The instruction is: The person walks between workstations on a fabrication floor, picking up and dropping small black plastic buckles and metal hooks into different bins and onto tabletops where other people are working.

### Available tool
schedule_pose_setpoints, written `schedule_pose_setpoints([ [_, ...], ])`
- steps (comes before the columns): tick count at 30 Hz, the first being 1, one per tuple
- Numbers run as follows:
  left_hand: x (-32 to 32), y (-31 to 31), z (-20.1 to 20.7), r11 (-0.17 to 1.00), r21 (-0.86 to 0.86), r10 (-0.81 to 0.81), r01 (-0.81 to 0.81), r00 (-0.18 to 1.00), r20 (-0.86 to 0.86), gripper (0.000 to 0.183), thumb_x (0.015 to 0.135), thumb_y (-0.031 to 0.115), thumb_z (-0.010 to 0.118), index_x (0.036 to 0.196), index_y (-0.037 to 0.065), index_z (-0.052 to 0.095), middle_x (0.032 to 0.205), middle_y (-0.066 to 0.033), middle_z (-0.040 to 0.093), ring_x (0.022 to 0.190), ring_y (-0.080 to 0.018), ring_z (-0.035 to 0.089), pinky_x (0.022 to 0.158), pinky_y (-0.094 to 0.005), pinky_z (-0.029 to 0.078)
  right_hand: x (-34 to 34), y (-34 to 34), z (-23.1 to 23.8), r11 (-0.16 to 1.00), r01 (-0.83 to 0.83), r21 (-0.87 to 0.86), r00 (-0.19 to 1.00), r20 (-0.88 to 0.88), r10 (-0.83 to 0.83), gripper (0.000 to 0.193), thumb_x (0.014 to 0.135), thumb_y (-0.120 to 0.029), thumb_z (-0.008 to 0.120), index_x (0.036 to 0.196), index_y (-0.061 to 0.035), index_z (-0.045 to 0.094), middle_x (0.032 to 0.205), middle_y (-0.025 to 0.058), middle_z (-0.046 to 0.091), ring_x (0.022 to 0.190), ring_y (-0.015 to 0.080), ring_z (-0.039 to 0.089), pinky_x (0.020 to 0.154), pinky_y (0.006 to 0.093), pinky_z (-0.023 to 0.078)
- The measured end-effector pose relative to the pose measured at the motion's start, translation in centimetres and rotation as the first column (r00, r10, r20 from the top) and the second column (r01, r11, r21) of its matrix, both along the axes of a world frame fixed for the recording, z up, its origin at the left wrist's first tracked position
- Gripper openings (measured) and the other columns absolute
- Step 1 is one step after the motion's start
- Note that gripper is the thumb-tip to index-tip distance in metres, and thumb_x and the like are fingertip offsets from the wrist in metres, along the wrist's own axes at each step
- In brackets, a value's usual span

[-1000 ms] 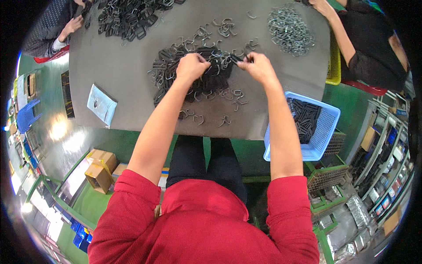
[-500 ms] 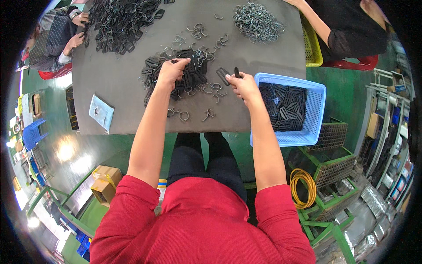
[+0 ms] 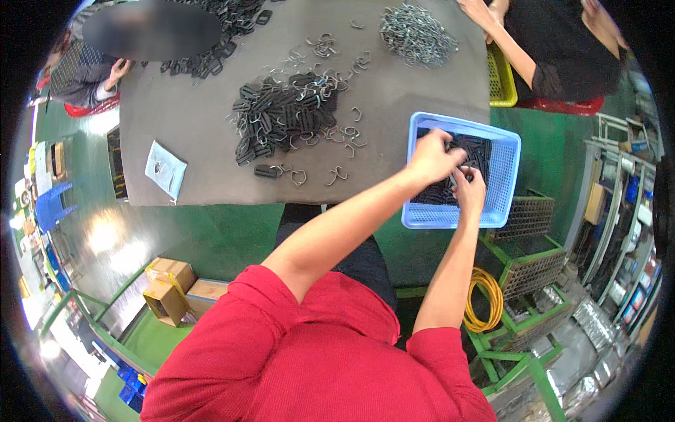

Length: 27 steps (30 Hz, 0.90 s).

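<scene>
Both my hands are over the blue plastic basket (image 3: pixel 515 165) at the table's right front corner. My left hand (image 3: pixel 434 157) reaches across from the left, fingers curled down over the black plastic buckle pieces (image 3: pixel 480 149) inside. My right hand (image 3: pixel 470 190) is just beside it, its fingers bent together, tips almost meeting the left hand's. What either hand holds is too small and blurred to name. At the table's middle lies a pile of black buckle pieces (image 3: pixel 285 116), with bent metal wire hooks (image 3: pixel 337 174) among and around it.
A heap of metal hooks (image 3: pixel 416 35) lies at the far right, black buckles (image 3: pixel 239 17) at the far left. A light-blue packet (image 3: pixel 166 171) rests near the left edge. Co-workers sit at both sides; a yellow-green basket (image 3: pixel 500 77) is beside the right one.
My left hand has left the middle pile and crossed right to the basket. My right hand, which held black pieces above the table, has moved right over the basket too.
</scene>
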State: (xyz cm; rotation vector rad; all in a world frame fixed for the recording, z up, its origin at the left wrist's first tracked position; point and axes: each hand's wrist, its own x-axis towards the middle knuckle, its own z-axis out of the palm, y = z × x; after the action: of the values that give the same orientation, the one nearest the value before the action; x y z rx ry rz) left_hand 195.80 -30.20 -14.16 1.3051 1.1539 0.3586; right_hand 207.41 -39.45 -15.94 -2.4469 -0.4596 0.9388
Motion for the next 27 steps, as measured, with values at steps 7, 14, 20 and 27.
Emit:
schedule_pose_setpoints([
  [7, -13.6, -0.1, -3.3, 0.788, 0.613, 0.089, -0.057, 0.996, -0.023, 0.034, 0.073, 0.005, 0.063, 0.106, 0.008, 0.057, 0.113, -0.0126, 0.053, 0.111, -0.0297, 0.046, 0.096, -0.0393, 0.037, -7.6, 5.2, 2.1, 0.813, -0.525, 0.250, 0.680, 0.698, 0.225, 0.035, 0.073, -0.004, 0.059, 0.108, -0.0020, 0.055, 0.103, 0.0146, 0.055, 0.100, 0.0314, 0.050, 0.089, 0.0407, 0.039],
  [14, -31.1, -3.0, -8.4, 0.731, 0.619, 0.119, 0.287, 0.840, -0.530, 0.039, 0.072, 0.010, 0.065, 0.109, 0.012, 0.053, 0.113, -0.0063, 0.048, 0.110, -0.0307, 0.043, 0.093, -0.0420, 0.036, -26.8, 12.6, -4.6, 0.295, -0.903, 0.314, 0.417, 0.473, 0.776, 0.025, 0.074, -0.015, 0.062, 0.098, -0.0104, 0.055, 0.095, 0.0064, 0.052, 0.091, 0.0247, 0.052, 0.073, 0.0367, 0.045],
  [20, -34.3, -0.2, -11.9, 0.679, 0.653, 0.110, 0.334, 0.834, -0.541, 0.031, 0.080, 0.024, 0.058, 0.109, 0.014, 0.055, 0.105, -0.0084, 0.051, 0.101, -0.0264, 0.047, 0.088, -0.0407, 0.038, -32.9, 18.7, -7.1, 0.411, -0.911, -0.023, 0.353, 0.471, 0.809, 0.061, 0.070, -0.034, 0.070, 0.121, -0.0113, 0.045, 0.106, 0.0111, 0.049, 0.102, 0.0298, 0.049, 0.079, 0.0397, 0.045],
  [27, -34.4, 3.2, -11.3, 0.687, 0.681, 0.242, 0.255, 0.803, -0.544, 0.023, 0.082, 0.017, 0.059, 0.102, 0.007, 0.056, 0.093, -0.0050, 0.056, 0.086, -0.0212, 0.054, 0.077, -0.0308, 0.044, -28.6, 21.3, -6.6, 0.502, -0.854, 0.139, 0.520, 0.266, 0.811, 0.042, 0.071, -0.011, 0.068, 0.110, -0.0107, 0.051, 0.095, 0.0101, 0.059, 0.092, 0.0280, 0.057, 0.077, 0.0378, 0.045],
])
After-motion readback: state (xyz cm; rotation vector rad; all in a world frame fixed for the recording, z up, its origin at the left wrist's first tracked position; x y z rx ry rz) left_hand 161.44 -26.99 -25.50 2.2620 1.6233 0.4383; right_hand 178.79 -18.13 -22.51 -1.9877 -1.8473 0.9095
